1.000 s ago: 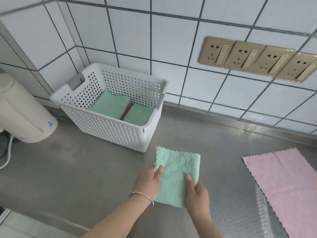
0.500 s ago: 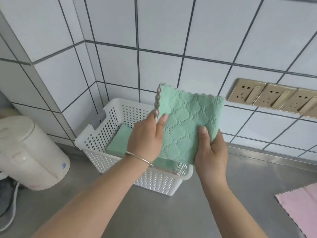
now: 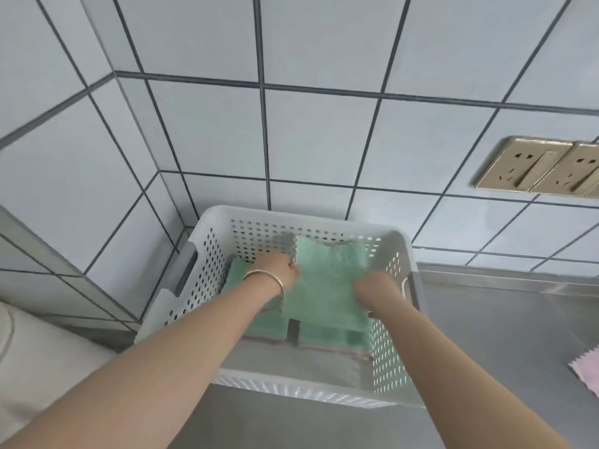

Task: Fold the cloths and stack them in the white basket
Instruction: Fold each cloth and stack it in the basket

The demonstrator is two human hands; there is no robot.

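Green terry fills most of the white basket (image 3: 393, 241), which stands on the steel bench (image 3: 502, 335) at its back edge, close to the left corner where the tiled walls meet. Both arms reach down into it. The left hand (image 3: 278, 270) has its grip closed on the left edge of a folded green cloth (image 3: 327, 286), fingers curled into the fabric, and the right hand (image 3: 374, 288) pinches the same cloth along its right edge. The cloth sits low inside the basket, over the right-hand pile (image 3: 337, 341) of folded green cloths; whether it already rests fully on that pile or hangs just above it cannot be told. A second folded pile (image 3: 236, 273) lies beside it on the basket's left, partly hidden by the left forearm.

As to progress, I judge the work well along but not finished. Several cloths are already folded and stacked in two neat piles, and this one is at the point of being laid down; only the release of both hands is left for it. At the bench's right edge a corner of a pink cloth (image 3: 588, 367) shows, lying flat outside the basket, so at least that one is yet to be folded and stacked. How many more lie beyond the frame cannot be seen.
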